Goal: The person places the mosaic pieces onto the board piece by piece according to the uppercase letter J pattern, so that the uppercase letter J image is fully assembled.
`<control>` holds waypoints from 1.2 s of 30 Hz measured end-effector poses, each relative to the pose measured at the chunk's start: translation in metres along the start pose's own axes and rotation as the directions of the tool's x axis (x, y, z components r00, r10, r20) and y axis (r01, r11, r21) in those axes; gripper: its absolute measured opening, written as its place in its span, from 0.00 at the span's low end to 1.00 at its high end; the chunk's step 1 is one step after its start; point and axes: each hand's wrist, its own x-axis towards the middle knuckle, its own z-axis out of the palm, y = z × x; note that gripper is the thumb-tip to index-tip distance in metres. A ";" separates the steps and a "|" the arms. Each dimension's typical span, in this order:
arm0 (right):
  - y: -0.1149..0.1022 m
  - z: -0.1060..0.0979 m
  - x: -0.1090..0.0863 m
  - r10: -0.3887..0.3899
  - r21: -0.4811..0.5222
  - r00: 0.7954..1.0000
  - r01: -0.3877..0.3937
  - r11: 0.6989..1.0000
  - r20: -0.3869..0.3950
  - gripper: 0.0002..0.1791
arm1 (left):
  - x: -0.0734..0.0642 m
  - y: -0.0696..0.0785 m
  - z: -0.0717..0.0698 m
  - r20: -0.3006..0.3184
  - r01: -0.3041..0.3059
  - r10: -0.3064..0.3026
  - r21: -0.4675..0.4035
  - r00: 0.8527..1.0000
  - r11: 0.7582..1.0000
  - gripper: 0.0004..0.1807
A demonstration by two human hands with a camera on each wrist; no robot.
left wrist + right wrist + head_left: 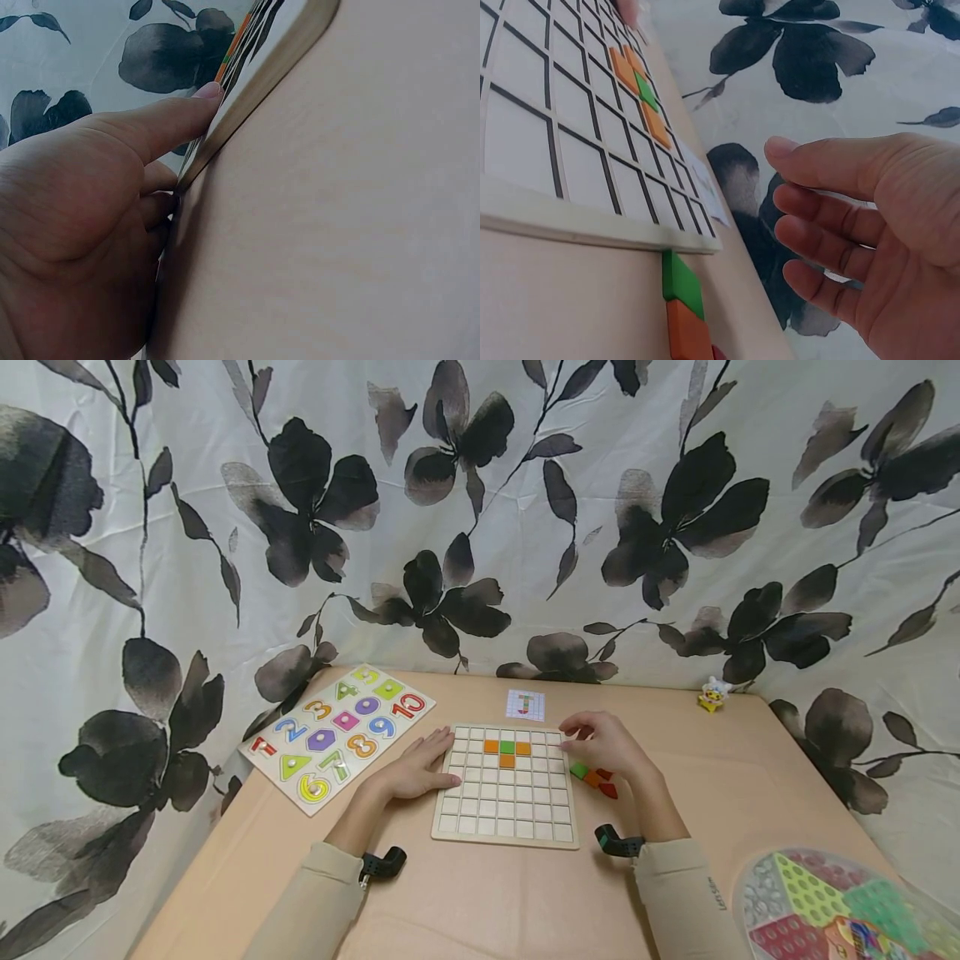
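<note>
A pale wooden grid board point(504, 818) lies before me with three orange tiles and one green tile point(507, 747) set in its upper cells. My left hand point(416, 766) rests along the board's left edge, fingers extended. In the left wrist view its thumb point(176, 127) touches the top of the rim. At the upper right corner of the board hovers my right hand point(609, 745). Seen from the right wrist, its fingers point(825, 240) are loosely bent and hold nothing. Below it, green, orange and red tiles point(592, 778) lie beside the board, partly hidden by the hand.
Behind the board lies a small pattern card point(525, 704). A colourful number board point(337, 735) is at the left. A small toy figure point(712, 695) stands at the far right corner, and a clear container point(832, 902) of coloured pieces at the near right. A floral curtain point(555, 527) hangs behind.
</note>
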 end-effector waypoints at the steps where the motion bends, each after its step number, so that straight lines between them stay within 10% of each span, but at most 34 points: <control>1: 0.001 -0.001 0.000 0.005 0.002 1.000 -0.005 1.000 0.000 0.17 | 0.000 0.000 0.000 0.000 0.000 0.000 -0.002 1.000 1.000 0.52; 36: 0.031 -0.008 -0.001 0.120 0.023 0.967 -0.128 0.992 0.223 0.14 | -0.001 0.000 0.001 -0.007 -0.020 0.020 0.003 1.000 1.000 0.51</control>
